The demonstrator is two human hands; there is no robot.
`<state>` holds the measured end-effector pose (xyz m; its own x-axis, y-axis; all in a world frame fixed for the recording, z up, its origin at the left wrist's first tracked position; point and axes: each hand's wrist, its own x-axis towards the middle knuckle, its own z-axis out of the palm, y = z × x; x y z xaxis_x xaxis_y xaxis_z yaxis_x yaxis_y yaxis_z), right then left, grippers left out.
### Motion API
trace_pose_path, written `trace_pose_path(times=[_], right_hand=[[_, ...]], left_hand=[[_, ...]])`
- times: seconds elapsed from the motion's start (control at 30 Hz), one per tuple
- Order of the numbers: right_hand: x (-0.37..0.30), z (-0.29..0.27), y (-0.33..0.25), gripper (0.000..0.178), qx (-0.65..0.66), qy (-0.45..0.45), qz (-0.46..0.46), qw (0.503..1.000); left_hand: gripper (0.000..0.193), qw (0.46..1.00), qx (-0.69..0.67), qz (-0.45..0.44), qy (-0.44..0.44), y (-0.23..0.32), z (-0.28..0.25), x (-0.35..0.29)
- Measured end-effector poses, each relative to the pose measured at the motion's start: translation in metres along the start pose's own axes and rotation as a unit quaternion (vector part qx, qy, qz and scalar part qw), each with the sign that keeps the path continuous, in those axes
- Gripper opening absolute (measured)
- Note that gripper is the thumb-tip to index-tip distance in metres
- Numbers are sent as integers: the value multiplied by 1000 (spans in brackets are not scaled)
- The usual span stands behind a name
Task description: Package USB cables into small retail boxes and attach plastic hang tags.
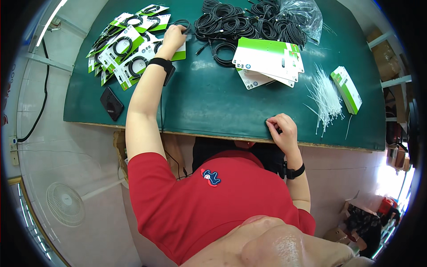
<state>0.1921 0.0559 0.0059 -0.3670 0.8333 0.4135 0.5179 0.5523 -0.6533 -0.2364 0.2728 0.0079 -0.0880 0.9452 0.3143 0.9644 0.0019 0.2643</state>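
Note:
My left hand (174, 39) reaches to the far left of the table, its fingers closed on a coiled black cable (182, 23) beside a heap of carded cables (122, 46). These are white and green cards, each with a black coil on it. One green-edged card (179, 55) lies partly hidden under my left wrist. At the table's front edge rests my right hand (283, 130), its fingers curled in. A small dark bit shows at its fingertips, too small to name. Beyond it lies a stack of blank-looking white and green cards (262, 58).
Bundles of black cables (227, 22) and a clear plastic bag (307, 20) occupy the back of the green table (204, 102). White zip ties (327, 98) and another card stack (347, 89) lie at right. A black phone (111, 103) is near the left edge.

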Motion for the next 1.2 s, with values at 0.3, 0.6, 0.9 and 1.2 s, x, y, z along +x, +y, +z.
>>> trace_pose_path(times=[0.3,0.6,0.9,1.2], right_hand=[[-3,1,0,9,-1,5,-8,1000],[2,-2,0,7,18,-23,17,999],[0,-6,-25,13,147,-50,50,987],[-2,-2,-41,34,449,-69,140,880]], left_hand=[[27,999,-31,-6,-18,38,-85,-69],[21,969,-241,45,40,131,-117,-189],[15,631,-753,-5,-190,168,-95,-220],[22,433,-854,1,-288,198,-48,-260]])
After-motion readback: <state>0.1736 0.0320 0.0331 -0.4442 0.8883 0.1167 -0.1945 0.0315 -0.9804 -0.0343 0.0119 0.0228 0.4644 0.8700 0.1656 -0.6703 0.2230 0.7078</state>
